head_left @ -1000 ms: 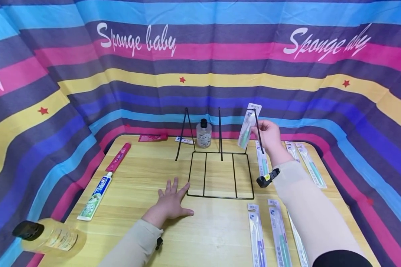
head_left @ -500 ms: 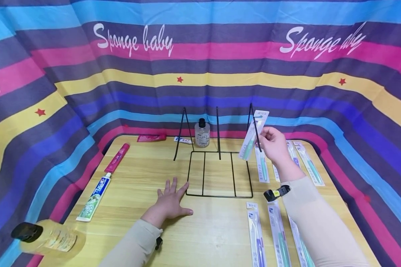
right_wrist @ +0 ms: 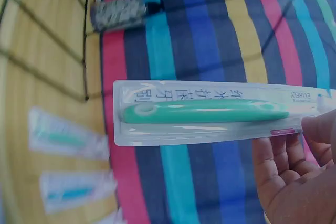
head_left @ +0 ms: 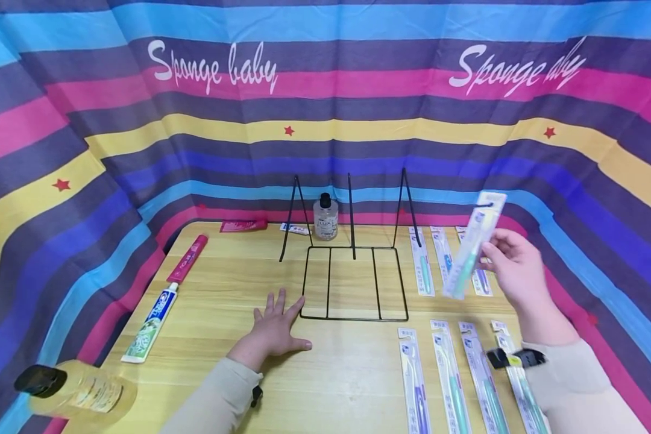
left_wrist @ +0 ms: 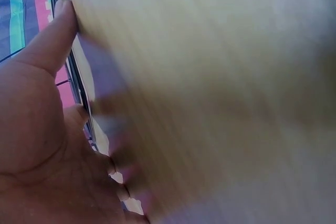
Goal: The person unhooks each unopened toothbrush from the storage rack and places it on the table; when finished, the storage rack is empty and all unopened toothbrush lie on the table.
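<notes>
Right hand (head_left: 512, 268) pinches packaged toothbrush (head_left: 471, 247) mid-right of frame, tilted upright; left hand (head_left: 275, 328) spread flat on worktop (head_left: 347, 374), beside wire rack (head_left: 352, 283).

Wooden table (head_left: 239, 283), striped "Sponge baby" curtain (head_left: 325, 90) behind. Left side — blue-green toothpaste tube (head_left: 153, 324), red tube (head_left: 188, 258), yellow bottle (head_left: 76, 393) (lying at the near corner). Back edge — clear bottle (head_left: 325, 217), red packet (head_left: 243, 225). Packaged toothbrushes (head_left: 451, 377) front right.
</notes>
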Demonstrator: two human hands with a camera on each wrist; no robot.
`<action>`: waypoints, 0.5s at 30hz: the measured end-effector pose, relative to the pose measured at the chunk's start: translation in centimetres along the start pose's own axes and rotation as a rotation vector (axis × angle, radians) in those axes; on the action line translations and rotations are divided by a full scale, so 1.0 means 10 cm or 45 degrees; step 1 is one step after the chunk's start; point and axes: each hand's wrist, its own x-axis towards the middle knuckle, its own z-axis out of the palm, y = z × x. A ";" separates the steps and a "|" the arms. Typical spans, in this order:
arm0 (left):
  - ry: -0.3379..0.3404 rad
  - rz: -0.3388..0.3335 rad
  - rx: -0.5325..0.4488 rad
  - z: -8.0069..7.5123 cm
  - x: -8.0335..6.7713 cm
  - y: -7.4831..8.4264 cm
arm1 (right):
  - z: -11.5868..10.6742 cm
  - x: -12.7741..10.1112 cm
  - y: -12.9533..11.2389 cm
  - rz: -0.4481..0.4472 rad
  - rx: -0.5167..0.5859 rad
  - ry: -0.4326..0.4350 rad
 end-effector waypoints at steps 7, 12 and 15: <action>-0.008 0.002 -0.004 0.00 0.00 0.01 | -0.73 -0.42 0.22 0.183 -0.222 0.126; -0.011 0.000 -0.002 0.01 0.00 0.02 | -1.22 -0.68 0.37 0.406 -0.699 0.139; -0.014 0.003 -0.013 0.01 -0.01 0.02 | -1.44 -0.81 0.49 0.444 -0.923 0.105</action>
